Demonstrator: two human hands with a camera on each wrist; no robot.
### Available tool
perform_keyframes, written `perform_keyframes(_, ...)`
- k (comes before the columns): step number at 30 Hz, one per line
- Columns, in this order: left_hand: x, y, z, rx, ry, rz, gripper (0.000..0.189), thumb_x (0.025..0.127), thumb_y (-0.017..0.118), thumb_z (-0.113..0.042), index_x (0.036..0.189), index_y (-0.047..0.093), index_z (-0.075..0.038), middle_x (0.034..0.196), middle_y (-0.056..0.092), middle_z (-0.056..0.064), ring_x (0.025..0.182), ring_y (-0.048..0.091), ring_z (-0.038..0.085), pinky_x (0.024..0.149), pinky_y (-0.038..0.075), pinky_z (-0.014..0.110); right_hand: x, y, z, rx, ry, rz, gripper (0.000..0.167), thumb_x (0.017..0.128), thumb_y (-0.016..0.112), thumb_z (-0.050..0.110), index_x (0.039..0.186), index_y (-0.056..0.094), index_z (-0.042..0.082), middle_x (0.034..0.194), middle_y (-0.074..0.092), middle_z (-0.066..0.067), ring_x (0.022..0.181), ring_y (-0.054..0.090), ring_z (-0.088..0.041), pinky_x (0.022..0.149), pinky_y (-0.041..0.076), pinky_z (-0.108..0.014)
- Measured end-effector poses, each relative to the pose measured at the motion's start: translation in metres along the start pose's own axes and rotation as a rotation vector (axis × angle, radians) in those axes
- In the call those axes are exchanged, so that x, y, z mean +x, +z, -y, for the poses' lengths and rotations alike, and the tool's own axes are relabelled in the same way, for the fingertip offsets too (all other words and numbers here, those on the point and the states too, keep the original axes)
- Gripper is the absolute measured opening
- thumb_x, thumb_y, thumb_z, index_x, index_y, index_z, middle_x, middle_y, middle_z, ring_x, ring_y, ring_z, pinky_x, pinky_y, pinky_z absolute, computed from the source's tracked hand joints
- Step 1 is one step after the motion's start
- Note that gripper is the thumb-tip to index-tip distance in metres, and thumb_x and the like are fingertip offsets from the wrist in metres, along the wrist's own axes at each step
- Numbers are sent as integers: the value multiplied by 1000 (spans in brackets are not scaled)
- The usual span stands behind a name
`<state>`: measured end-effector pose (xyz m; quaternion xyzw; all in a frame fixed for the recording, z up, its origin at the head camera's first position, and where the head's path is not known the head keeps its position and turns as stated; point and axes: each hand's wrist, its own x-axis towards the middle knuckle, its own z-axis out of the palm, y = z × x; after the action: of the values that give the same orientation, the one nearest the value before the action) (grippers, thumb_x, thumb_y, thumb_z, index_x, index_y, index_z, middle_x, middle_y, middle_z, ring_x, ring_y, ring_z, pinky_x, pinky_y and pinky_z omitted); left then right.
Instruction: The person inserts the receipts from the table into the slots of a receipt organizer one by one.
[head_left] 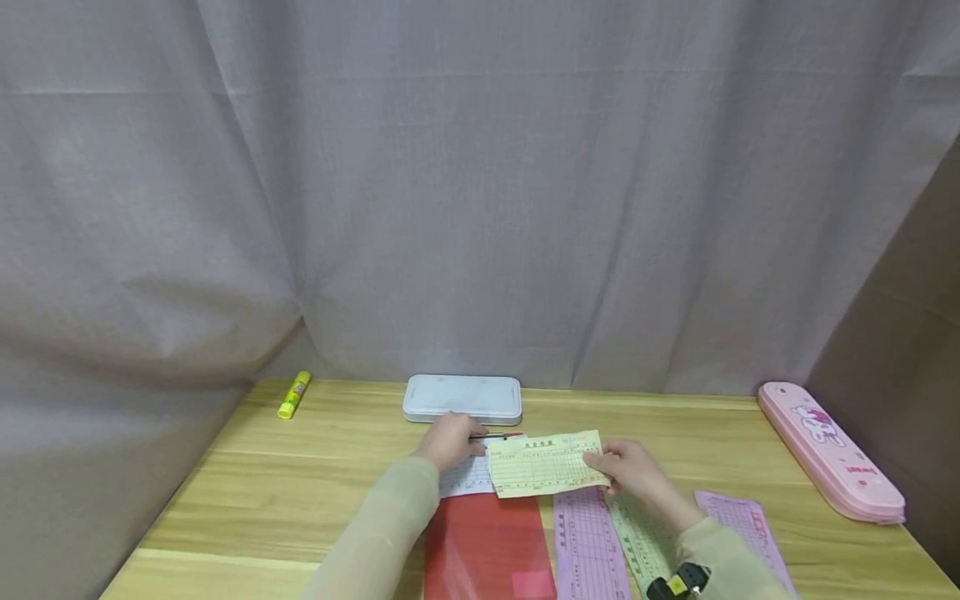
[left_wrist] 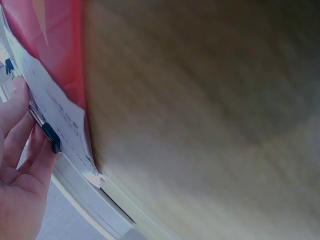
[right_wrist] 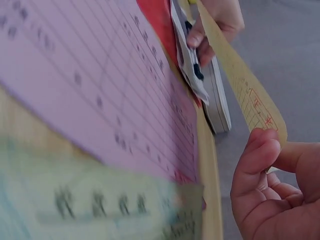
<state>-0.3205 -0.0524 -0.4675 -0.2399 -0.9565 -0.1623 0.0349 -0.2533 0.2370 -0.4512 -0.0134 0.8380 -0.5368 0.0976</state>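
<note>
A red folder (head_left: 487,542) lies at the front middle of the table in the head view, with a white form (head_left: 467,477) at its top end. My left hand (head_left: 450,440) is at that end, its thumb and fingers on the folder's metal clip bar (left_wrist: 37,116), which has black ends. Between thumb and fingers, my right hand (head_left: 630,468) pinches the right end of a yellow form (head_left: 542,468). This form is raised over the folder's top right and hides part of the white form. In the right wrist view the yellow form's (right_wrist: 245,85) edge bends slightly.
Right of the folder lie a purple form (head_left: 588,542), a green form (head_left: 637,533) and another purple form (head_left: 742,525). A white flat case (head_left: 462,396) sits behind my left hand. A yellow glue stick (head_left: 295,394) is back left, a pink pencil case (head_left: 828,454) far right.
</note>
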Motion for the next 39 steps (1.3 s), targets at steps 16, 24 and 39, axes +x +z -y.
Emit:
perform_keyframes(16,0,-1,1,0,11,-6,29,77,78,-24,104,75,-15,100,73,-3,97,67,14,87,52,30,3,37,3,65,50,21,19,92,58,11,93,59,-8,67,57,-2,50,51,-7,44,46,-17)
perform_keyframes(24,0,-1,0,2,24,-16,29,76,78,-25,103,75,-15,99,73,-2,96,67,15,86,52,29,4,60,13,111,123,-28,19,89,60,7,75,48,3,61,47,-2,46,50,-8,42,47,-18)
perform_keyframes(39,-1,-1,2,-23,20,-11,31,76,78,-26,104,75,-15,100,73,-2,98,67,15,87,52,29,13,84,19,176,177,-14,16,89,60,5,78,49,1,65,56,-7,45,53,-10,42,49,-20)
